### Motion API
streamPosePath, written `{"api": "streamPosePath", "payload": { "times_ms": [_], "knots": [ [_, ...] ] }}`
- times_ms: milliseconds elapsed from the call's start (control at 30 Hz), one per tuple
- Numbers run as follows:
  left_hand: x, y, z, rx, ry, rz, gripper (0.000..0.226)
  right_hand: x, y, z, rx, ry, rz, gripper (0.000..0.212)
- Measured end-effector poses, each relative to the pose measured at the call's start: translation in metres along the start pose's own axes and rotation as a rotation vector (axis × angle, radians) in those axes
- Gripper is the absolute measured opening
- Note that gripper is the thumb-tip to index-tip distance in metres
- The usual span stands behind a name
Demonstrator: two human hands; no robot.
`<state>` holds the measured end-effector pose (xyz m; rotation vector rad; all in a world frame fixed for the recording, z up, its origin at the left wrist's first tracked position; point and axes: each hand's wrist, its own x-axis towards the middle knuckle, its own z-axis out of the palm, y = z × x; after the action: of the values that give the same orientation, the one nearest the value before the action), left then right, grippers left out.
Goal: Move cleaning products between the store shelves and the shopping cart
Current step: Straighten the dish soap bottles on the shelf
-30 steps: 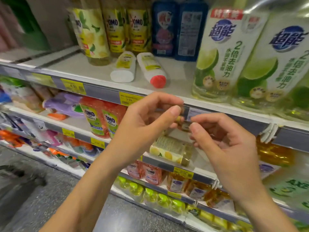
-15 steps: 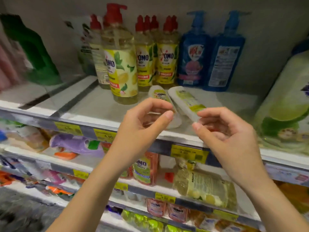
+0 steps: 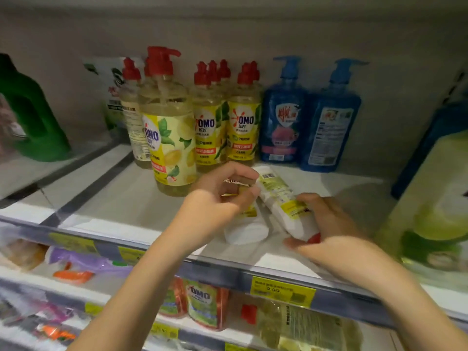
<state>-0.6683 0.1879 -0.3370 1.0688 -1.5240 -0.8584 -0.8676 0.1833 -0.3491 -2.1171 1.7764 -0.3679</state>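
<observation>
2 white bottles (image 3: 278, 198) lying; right hand (image 3: 329, 231) grips one; 2 blue pump-bottles (image 3: 283, 122)

- Head camera rode up close, looking forward and slightly down onto the upper shelf (image 3: 114, 198).
- Wide angle caught lower tiers beneath that shelf.

Dim, flat indoor light from above and in front, greyest at the back of the top shelf (image 3: 121, 198). Fairly sharp on the OMO pump bottle (image 3: 168, 138). Smeared on the green jug (image 3: 33, 117), the lime-label bottle (image 3: 435, 203) and the lower shelves (image 3: 76, 274). Bowed toward the edges. Too blurred to read on the small printed packet (image 3: 239, 181) pinched in the left hand (image 3: 215, 206). Soft on the right hand (image 3: 336, 239) gripping the red-capped white bottle (image 3: 281, 201), with a soft shadow behind it.
</observation>
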Motion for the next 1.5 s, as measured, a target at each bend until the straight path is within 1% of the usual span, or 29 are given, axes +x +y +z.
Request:
{"api": "streamPosePath", "payload": {
  "times_ms": [67, 167, 233, 300, 367, 500, 567, 633, 700, 767, 833, 900, 933, 1000, 1100, 1167, 1267, 1367, 1400, 1500],
  "knots": [
    [0.006, -0.001, 0.003, 0.007, 0.001, 0.000, 0.016, 0.004, 0.001, 0.001, -0.027, -0.037, -0.004, 0.078],
    [0.013, -0.004, 0.004, 0.058, 0.000, 0.013, 0.020, 0.010, -0.002, -0.002, -0.071, -0.033, -0.006, 0.076],
    [0.017, -0.006, 0.002, 0.123, -0.040, 0.026, 0.024, 0.012, -0.004, -0.006, -0.070, -0.030, -0.002, 0.075],
    [0.023, -0.008, -0.001, 0.238, -0.121, 0.073, 0.027, 0.011, -0.005, -0.011, -0.066, -0.024, 0.005, 0.076],
    [0.028, -0.008, -0.003, 0.381, -0.217, 0.153, 0.034, 0.010, -0.007, -0.013, -0.053, 0.024, 0.003, 0.072],
    [0.043, -0.008, 0.003, 0.612, -0.399, 0.258, 0.055, 0.007, -0.017, -0.024, 0.040, 0.162, -0.023, 0.054],
    [0.054, -0.013, 0.008, 0.693, -0.466, 0.278, 0.065, 0.008, -0.024, -0.034, 0.065, 0.218, -0.033, 0.047],
    [0.066, -0.019, 0.012, 0.737, -0.495, 0.300, 0.072, 0.011, -0.033, -0.044, 0.072, 0.274, -0.062, 0.037],
    [0.076, -0.024, 0.015, 0.684, -0.452, 0.342, 0.067, 0.013, -0.043, -0.055, 0.080, 0.320, -0.093, 0.029],
    [0.084, -0.029, 0.015, 0.567, -0.358, 0.388, 0.052, 0.014, -0.051, -0.063, 0.095, 0.371, -0.114, 0.029],
    [0.086, -0.031, 0.016, 0.474, -0.306, 0.340, 0.043, 0.016, -0.054, -0.068, 0.139, 0.467, -0.133, 0.036],
    [0.087, -0.029, 0.017, 0.340, -0.294, 0.243, 0.039, 0.021, -0.053, -0.068, 0.254, 0.549, -0.152, 0.049],
    [0.087, -0.028, 0.017, 0.262, -0.294, 0.200, 0.038, 0.025, -0.051, -0.064, 0.315, 0.564, -0.165, 0.052],
    [0.086, -0.024, 0.016, 0.145, -0.309, 0.132, 0.038, 0.034, -0.043, -0.052, 0.398, 0.550, -0.171, 0.049],
    [0.086, -0.022, 0.015, 0.028, -0.323, 0.056, 0.036, 0.044, -0.026, -0.027, 0.529, 0.446, -0.186, 0.030],
    [0.085, -0.018, 0.014, -0.037, -0.324, 0.031, 0.036, 0.045, -0.020, -0.014, 0.665, 0.372, -0.204, 0.031],
    [0.085, -0.008, 0.011, -0.148, -0.332, 0.016, 0.031, 0.043, -0.024, -0.010, 0.809, 0.413, -0.231, 0.032],
    [0.081, 0.003, 0.006, -0.251, -0.348, -0.040, 0.023, 0.040, -0.035, -0.017, 0.969, 0.443, -0.214, 0.031],
    [0.079, 0.006, 0.005, -0.276, -0.350, -0.055, 0.025, 0.039, -0.039, -0.019, 1.031, 0.439, -0.199, 0.030],
    [0.072, 0.012, 0.001, -0.335, -0.332, -0.080, 0.045, 0.035, -0.054, -0.020, 1.175, 0.446, -0.140, 0.020]
  ]
}}
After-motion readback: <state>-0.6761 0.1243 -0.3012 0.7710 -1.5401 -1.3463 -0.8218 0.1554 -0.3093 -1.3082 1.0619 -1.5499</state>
